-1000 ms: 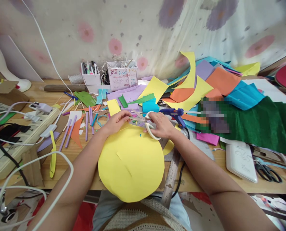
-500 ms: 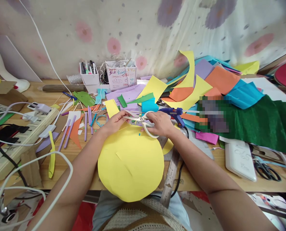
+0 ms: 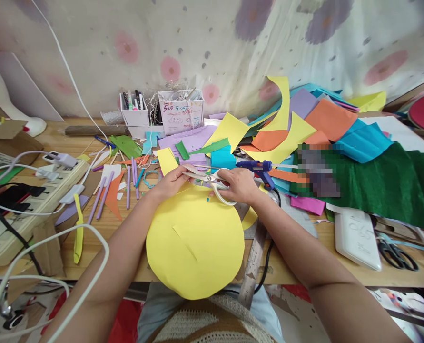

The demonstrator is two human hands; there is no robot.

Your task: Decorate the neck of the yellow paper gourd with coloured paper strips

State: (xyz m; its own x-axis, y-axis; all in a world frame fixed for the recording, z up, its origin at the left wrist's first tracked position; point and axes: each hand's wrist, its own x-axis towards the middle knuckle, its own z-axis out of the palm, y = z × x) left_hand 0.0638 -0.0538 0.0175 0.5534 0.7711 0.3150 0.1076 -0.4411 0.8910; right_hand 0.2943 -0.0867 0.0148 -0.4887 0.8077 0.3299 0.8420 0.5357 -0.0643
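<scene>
My right hand (image 3: 239, 183) grips a pair of white-handled scissors (image 3: 216, 190), its fingers in the handle loops. The blades point left, slightly parted, toward my left hand (image 3: 173, 185). That hand is closed in a pinch beside the blade tips; what lies between its fingers is too small and hidden to make out. Below both hands, a large yellow paper disc (image 3: 197, 243) overhangs the table's front edge near my lap. A short slit-like mark and a crease show on its face. Behind the right hand lies a blue glue gun (image 3: 258, 166).
Coloured paper scraps (image 3: 331, 119) and green crepe paper (image 3: 376, 181) heap at the right. A steel ruler (image 3: 252, 262) projects over the front edge. Nearby are a white power bank (image 3: 358, 240) and black-handled scissors (image 3: 397, 255). At left lie purple sticks (image 3: 105, 194) and a power strip (image 3: 29, 219) with cables.
The whole view has shifted very slightly. Both hands, the scissors and the yellow disc stay almost where they were; the blades look a little closer together.
</scene>
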